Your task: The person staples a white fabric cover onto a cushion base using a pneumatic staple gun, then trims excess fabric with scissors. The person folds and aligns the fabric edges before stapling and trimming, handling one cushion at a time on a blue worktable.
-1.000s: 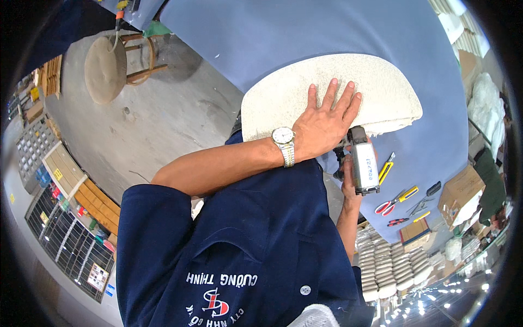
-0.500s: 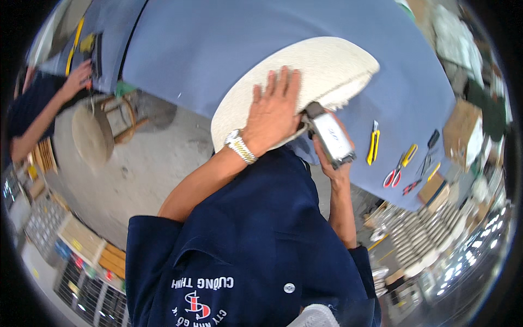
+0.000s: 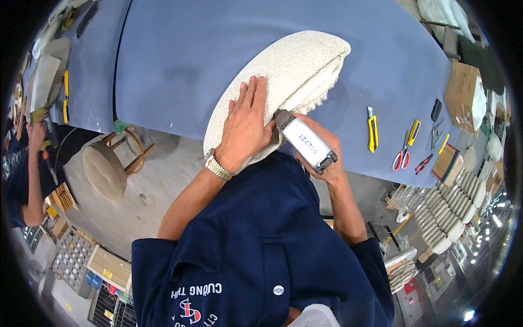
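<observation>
A rounded seat pad [image 3: 297, 57] covered in cream woven fabric stands tilted at the near edge of the blue table. Its underside faces right, where the fabric edge is frayed beside a paler strip. My left hand [image 3: 242, 128] lies flat on the pad's cream face, fingers stretched out, thumb close to the tool's nose. Wrapped round a grey and black staple gun [image 3: 309, 143], my right hand [image 3: 329, 139] is closed. The gun's nose meets the pad's folded edge near my left thumb; the exact contact spot is hidden.
On the blue table [image 3: 180, 60] at the right lie a yellow utility knife [image 3: 372, 129], scissors [image 3: 402, 158], pliers [image 3: 423, 164] and a cardboard box [image 3: 462, 95]. A round stool [image 3: 104, 170] stands on the floor at left. Another person's arm [image 3: 34, 174] is at far left.
The pad has tilted, showing more of its frayed underside, and shifted slightly left. My left hand has slid left and down on it. The staple gun has moved left along the edge.
</observation>
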Demonstrator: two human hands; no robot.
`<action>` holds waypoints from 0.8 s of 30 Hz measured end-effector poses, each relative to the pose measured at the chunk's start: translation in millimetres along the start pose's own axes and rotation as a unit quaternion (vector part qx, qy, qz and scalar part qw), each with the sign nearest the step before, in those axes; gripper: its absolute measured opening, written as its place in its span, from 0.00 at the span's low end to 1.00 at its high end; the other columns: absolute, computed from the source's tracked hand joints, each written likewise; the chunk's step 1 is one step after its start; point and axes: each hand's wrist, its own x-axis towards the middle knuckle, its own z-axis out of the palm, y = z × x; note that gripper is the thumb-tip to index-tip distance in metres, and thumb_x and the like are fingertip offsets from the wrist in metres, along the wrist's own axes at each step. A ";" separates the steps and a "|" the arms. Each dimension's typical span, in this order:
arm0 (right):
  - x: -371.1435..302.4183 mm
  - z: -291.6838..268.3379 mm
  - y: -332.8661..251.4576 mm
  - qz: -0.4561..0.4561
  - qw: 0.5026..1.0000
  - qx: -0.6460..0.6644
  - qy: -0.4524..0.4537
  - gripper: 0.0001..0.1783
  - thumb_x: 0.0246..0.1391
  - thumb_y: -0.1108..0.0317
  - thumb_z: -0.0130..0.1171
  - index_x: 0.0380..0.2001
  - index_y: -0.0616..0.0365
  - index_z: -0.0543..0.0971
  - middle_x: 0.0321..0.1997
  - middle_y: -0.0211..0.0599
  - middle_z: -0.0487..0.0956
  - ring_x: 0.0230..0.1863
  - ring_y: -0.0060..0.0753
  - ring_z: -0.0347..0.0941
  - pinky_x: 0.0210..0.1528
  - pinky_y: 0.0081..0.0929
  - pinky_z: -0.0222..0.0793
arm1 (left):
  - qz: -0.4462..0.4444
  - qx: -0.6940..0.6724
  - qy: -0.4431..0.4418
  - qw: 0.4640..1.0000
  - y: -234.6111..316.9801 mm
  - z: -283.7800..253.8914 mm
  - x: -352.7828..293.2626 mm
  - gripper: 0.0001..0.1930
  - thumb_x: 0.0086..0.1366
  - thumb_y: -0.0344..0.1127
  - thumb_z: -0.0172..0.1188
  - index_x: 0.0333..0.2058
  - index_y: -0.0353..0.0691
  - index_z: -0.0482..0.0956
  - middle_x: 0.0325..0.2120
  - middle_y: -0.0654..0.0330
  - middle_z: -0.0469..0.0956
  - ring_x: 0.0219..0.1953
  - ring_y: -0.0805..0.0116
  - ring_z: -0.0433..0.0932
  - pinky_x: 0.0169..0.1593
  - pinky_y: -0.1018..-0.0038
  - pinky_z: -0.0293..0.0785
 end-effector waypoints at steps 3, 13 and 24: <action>7.2 -3.3 -6.9 0.042 0.999 0.029 -0.019 0.35 0.45 0.72 0.67 0.61 0.59 0.76 0.60 0.46 0.81 0.58 0.51 0.81 0.61 0.34 0.75 | -0.003 0.011 0.004 1.000 2.4 3.9 -0.3 0.48 0.58 0.30 0.69 0.73 0.32 0.50 0.72 0.35 0.54 0.74 0.34 0.55 0.68 0.37 0.62; 0.3 2.2 -3.5 -0.047 0.999 -0.014 0.009 0.30 0.51 0.68 0.68 0.60 0.58 0.79 0.58 0.47 0.83 0.58 0.49 0.81 0.58 0.35 0.77 | 0.005 -0.008 0.015 1.000 -2.9 0.5 3.8 0.49 0.57 0.28 0.68 0.74 0.33 0.50 0.73 0.35 0.54 0.74 0.34 0.55 0.69 0.37 0.61; 6.4 3.0 -28.3 0.102 0.992 0.062 -0.029 0.33 0.49 0.72 0.67 0.62 0.56 0.77 0.59 0.47 0.82 0.59 0.46 0.80 0.60 0.32 0.74 | 0.001 -0.011 0.000 1.000 0.6 2.0 2.0 0.50 0.54 0.24 0.67 0.74 0.33 0.50 0.72 0.35 0.55 0.73 0.31 0.55 0.69 0.36 0.60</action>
